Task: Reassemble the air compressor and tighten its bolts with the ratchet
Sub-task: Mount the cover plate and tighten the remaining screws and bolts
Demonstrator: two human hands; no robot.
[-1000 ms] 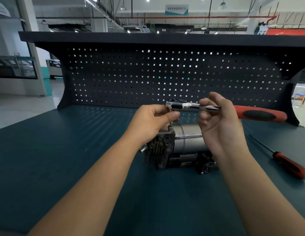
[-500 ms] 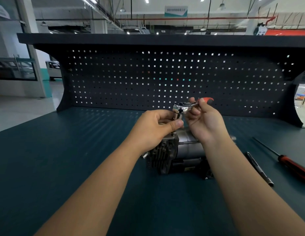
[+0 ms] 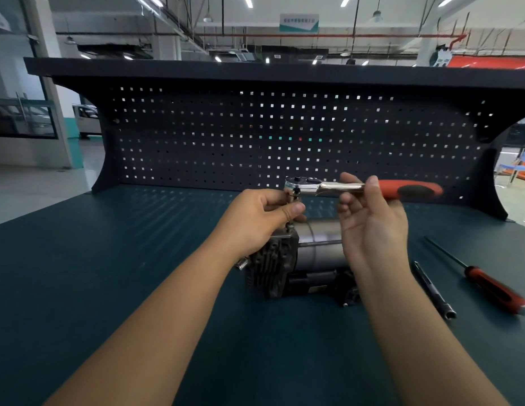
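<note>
The air compressor (image 3: 284, 268) lay on its side about the middle of the bench (image 3: 108, 273), nearer the back edge and the pegboard (image 3: 255, 136) than the front, its finned head toward the left; above it the person held the ratchet (image 3: 328, 187) level, head to the left and red grip pointing toward the right edge; the right hand (image 3: 372, 230) had thumb and fingers closed around the chrome shank just where the grip began, while the left hand (image 3: 255, 221) pinched the short shaft (image 3: 295, 197) hanging under the ratchet head, thumb pressed across it; its lower end stood at what looked like a bolt (image 3: 290, 227) on the top corner of the finned head, though whether it was fully seated I could not tell; to my eye the step was running that bolt down, and doing it well would mean keeping the shaft dead upright with the left pinch so the tip did not ride out, swinging the handle in short arcs, and moving the right hand out along the red grip once the bolt began to bite; nothing visibly braced the compressor, so it might roll under a hard pull; a screwdriver (image 3: 495, 288) and a dark slim tool (image 3: 434, 291) lay toward the right edge, well apart from the work.
</note>
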